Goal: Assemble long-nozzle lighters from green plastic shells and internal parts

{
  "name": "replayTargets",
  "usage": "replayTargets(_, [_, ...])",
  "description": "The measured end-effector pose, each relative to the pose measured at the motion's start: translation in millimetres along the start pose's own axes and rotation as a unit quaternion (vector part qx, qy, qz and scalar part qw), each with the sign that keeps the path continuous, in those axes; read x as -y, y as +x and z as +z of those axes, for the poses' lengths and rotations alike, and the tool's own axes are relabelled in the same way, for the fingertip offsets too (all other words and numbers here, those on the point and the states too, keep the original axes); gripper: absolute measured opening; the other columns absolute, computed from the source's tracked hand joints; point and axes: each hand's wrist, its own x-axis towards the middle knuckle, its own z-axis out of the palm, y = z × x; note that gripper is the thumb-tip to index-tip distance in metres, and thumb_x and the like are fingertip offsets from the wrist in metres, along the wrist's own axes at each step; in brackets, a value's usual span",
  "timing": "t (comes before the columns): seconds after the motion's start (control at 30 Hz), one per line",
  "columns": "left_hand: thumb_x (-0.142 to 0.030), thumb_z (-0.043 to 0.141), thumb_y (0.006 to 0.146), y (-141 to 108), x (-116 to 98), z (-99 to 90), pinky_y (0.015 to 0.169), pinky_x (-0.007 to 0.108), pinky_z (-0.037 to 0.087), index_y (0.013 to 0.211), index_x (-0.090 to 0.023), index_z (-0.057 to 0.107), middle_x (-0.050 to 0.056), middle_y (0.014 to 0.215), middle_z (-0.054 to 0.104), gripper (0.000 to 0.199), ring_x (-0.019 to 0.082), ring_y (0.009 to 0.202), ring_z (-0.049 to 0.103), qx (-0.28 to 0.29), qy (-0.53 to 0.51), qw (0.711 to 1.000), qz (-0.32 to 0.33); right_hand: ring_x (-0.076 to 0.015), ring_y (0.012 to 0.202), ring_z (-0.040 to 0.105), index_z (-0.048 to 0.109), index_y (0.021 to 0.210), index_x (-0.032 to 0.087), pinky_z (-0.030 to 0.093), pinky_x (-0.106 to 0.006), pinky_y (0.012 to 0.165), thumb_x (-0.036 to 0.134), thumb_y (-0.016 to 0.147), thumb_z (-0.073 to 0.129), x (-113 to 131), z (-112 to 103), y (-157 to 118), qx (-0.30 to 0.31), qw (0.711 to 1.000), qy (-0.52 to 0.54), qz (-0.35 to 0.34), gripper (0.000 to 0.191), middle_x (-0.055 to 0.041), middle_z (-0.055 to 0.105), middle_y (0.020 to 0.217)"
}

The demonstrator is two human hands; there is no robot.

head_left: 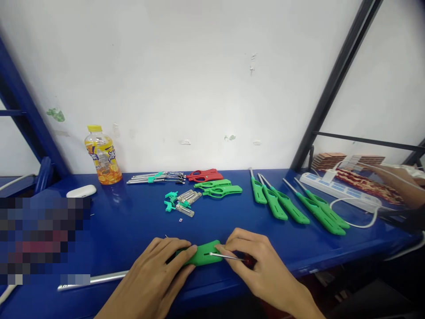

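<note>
My left hand [166,261] is closed around a green long-nosed lighter [206,253] near the table's front edge. From under that hand a silver barrel [94,279] sticks out to the left, apparently the lighter's own. My right hand [257,261] grips a small screwdriver [227,256], its thin metal shaft pointing left across the green handle by a slot. Much of the screwdriver's dark red handle is hidden by the fingers. Fingers of the right hand also touch the lighter's right end.
Further back lie green handle shells [224,191], red handle shells [207,175], clear fuel tanks [185,210] and bundled silver barrels [156,178]. Several green lighters [275,208] lie at right beside a white power strip [338,190]. A bottle [103,159] and white case [81,191] stand left. Another person's arm [398,181] shows far right.
</note>
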Motion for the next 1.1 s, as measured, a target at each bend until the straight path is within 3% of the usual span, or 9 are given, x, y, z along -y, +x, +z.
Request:
replayTargets(0.13, [-0.045,0.048,0.113,4,-3,-0.3,0.103,0.038,0.058,0.131,-0.031,0.073,0.005,0.117,0.078,0.034,0.025,0.116,0.072,-0.008,0.006,1.000,-0.001,-0.0177,0.088,0.073,0.078,0.126,0.032,0.049,-0.028,0.083,0.034,0.111,0.055,-2,0,-2,-0.005,1.000,0.020,0.017,0.028,0.0014,0.080,0.097])
replayTargets(0.23, [-0.044,0.049,0.113,0,-1,-1.0,0.102,0.037,0.059,0.132,-0.031,0.073,0.004,0.117,0.078,0.033,0.025,0.116,0.072,-0.004,0.008,1.000,-0.001,-0.0176,0.079,0.074,0.076,0.133,0.033,0.051,-0.027,0.077,0.038,0.111,0.055,-3,2,-3,-0.014,0.999,0.025,0.040,0.032,0.0018,0.081,0.091])
replayTargets(0.4, [-0.034,0.046,0.115,-9,6,-2.0,0.095,0.035,0.059,0.134,-0.028,0.068,0.002,0.118,0.079,0.029,0.021,0.105,0.076,0.012,0.004,1.000,0.027,-0.0184,0.080,0.073,0.081,0.118,0.032,0.046,-0.029,0.075,0.038,0.112,0.051,-3,6,-4,0.009,1.000,-0.023,0.014,0.031,0.0005,0.082,0.098])
replayTargets(0.57, [-0.026,0.044,0.115,-10,8,-2.0,0.091,0.038,0.059,0.133,-0.026,0.063,0.001,0.118,0.078,0.026,0.021,0.103,0.076,0.023,0.005,0.999,0.038,-0.0145,0.059,0.053,0.069,0.083,0.024,0.032,-0.032,0.063,0.035,0.112,0.047,-2,9,-2,0.010,0.995,-0.097,-0.008,0.038,0.0037,0.059,0.065])
replayTargets(0.73, [-0.025,0.046,0.114,-8,7,-1.4,0.091,0.038,0.058,0.131,-0.026,0.064,0.001,0.118,0.078,0.025,0.021,0.102,0.076,0.025,0.001,0.999,0.037,-0.0123,0.058,0.045,0.060,0.082,0.023,0.030,-0.030,0.065,0.027,0.108,0.053,-2,9,-2,0.015,0.995,-0.098,-0.026,0.027,0.0069,0.053,0.066])
replayTargets(0.9, [-0.024,0.048,0.113,-7,6,-2.9,0.090,0.035,0.058,0.129,-0.027,0.067,0.000,0.116,0.078,0.025,0.021,0.101,0.076,0.020,-0.006,0.999,0.029,-0.0130,0.056,0.042,0.057,0.074,0.023,0.027,-0.031,0.062,0.035,0.112,0.049,3,5,1,0.020,0.997,-0.076,-0.009,0.040,0.0058,0.048,0.063])
replayTargets(1.0, [-0.025,0.050,0.112,-8,7,-3.5,0.090,0.035,0.059,0.134,-0.027,0.066,0.000,0.118,0.079,0.027,0.021,0.101,0.077,0.022,0.000,0.999,0.031,-0.0147,0.055,0.043,0.062,0.072,0.023,0.029,-0.032,0.061,0.042,0.114,0.045,5,3,2,0.029,0.998,-0.063,0.005,0.049,0.0035,0.050,0.061])
replayTargets(1.1, [-0.028,0.050,0.113,-8,9,-2.1,0.091,0.035,0.059,0.135,-0.028,0.067,0.000,0.118,0.079,0.028,0.020,0.101,0.077,0.017,0.002,0.999,0.034,-0.0171,0.060,0.053,0.078,0.093,0.026,0.037,-0.031,0.066,0.044,0.111,0.051,2,2,0,0.009,0.999,-0.031,0.023,0.038,0.0016,0.061,0.066])
